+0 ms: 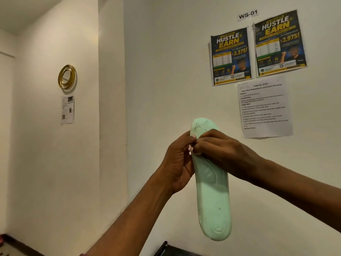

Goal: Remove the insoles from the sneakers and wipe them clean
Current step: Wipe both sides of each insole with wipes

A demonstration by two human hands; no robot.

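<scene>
Nearest to me, at the bottom edge of the view, I see the corner of a dark object (167, 248), too little of it showing for me to tell what it is. Above it I have the pale green insole (212, 185) held up in the air in front of the wall, its long axis close to vertical and leaning slightly, with the rounded heel end hanging down toward the lower right and the toe end pointing up, peeking out above both hands. The moulded underside with its ridges and small holes faces me. My left hand (177, 163) comes up from the lower left and is clasped around the insole's left edge in its upper part, fingers curled in on it. My right hand (221, 148) reaches in from the right and lies across the same upper part, fingertips pinched against the insole where they meet the left hand's fingers; something small and pale shows at that meeting point, but I cannot tell what it is. Behind, on the cream wall (166, 71), hang a printed task sheet (265, 108), two dark posters (230, 56) reading "HUSTLE EARN", and a "WS-01" label (247, 15). Further left are gold rings (67, 77) with a small paper (67, 109) below them.
</scene>
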